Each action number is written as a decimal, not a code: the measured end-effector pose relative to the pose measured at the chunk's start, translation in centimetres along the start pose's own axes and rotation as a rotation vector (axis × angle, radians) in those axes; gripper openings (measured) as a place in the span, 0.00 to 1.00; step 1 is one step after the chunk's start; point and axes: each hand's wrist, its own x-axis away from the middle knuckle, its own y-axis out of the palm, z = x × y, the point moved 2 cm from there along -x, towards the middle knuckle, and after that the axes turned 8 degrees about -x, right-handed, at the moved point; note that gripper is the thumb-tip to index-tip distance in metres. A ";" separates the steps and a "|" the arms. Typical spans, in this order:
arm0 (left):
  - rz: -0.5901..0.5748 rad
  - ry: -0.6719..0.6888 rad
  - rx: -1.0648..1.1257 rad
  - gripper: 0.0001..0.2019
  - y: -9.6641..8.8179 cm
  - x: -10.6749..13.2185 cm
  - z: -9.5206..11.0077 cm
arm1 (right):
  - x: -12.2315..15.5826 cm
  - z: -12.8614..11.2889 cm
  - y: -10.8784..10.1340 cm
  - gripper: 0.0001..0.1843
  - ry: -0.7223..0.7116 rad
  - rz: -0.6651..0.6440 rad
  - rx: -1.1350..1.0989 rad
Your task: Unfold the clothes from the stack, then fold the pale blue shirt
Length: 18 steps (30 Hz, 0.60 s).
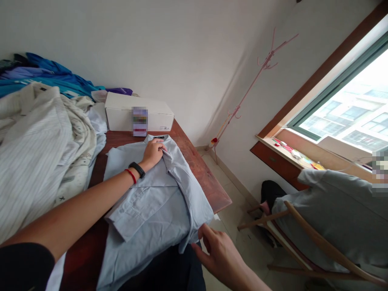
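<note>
A light grey-blue shirt (157, 210) lies partly folded on the dark red wooden table, its lower part hanging over the near edge. One sleeve is laid across the body of the shirt. My left hand (154, 153), with a black band and a red string on the wrist, pinches the fabric just below the collar. At the shirt's right side, my right hand (218, 248) has its thumb and index finger closed at the edge of the cloth. Its other fingers are curled.
A long white box (121, 115) stands behind the shirt, a small blurred box (140, 129) before it. Piled clothes (36, 129) cover the table's left side. Right of the table (220, 198) are a pink coat stand (250, 89) and a wooden chair (315, 238) draped with grey cloth.
</note>
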 end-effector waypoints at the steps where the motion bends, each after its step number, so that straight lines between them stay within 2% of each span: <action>1: -0.005 -0.007 -0.016 0.16 -0.1 0.0 0.1 | -0.2 0.1 0.0 0.09 0.071 0.020 0.003; 4: -0.020 0.012 -0.060 0.17 -0.9 -0.3 1.6 | -0.7 -0.1 0.9 0.17 0.189 0.070 0.003; 7: -0.113 0.184 -0.061 0.23 -2.4 -0.7 5.2 | -1.3 -0.3 2.6 0.19 0.235 0.172 0.002; 8: -0.195 0.273 -0.033 0.25 -2.8 -0.7 6.7 | -1.4 -0.3 3.1 0.18 0.239 0.204 -0.003; 10: -0.432 0.448 0.044 0.29 -3.2 -0.1 9.4 | -1.6 -0.2 3.6 0.14 0.217 0.237 -0.016; 12: -0.621 0.557 0.077 0.28 -3.2 1.2 11.2 | -1.5 0.1 3.5 0.11 0.172 0.233 -0.002; 13: -0.697 0.574 0.067 0.26 -3.0 1.9 11.7 | -1.4 0.2 3.3 0.11 0.148 0.222 0.016; 15: -0.830 0.514 -0.008 0.26 -2.4 3.3 11.7 | -1.0 0.4 2.6 0.11 0.099 0.186 0.060; 18: -0.932 0.327 -0.142 0.40 -1.4 4.7 10.5 | -0.3 0.3 1.3 0.10 -0.021 0.091 0.096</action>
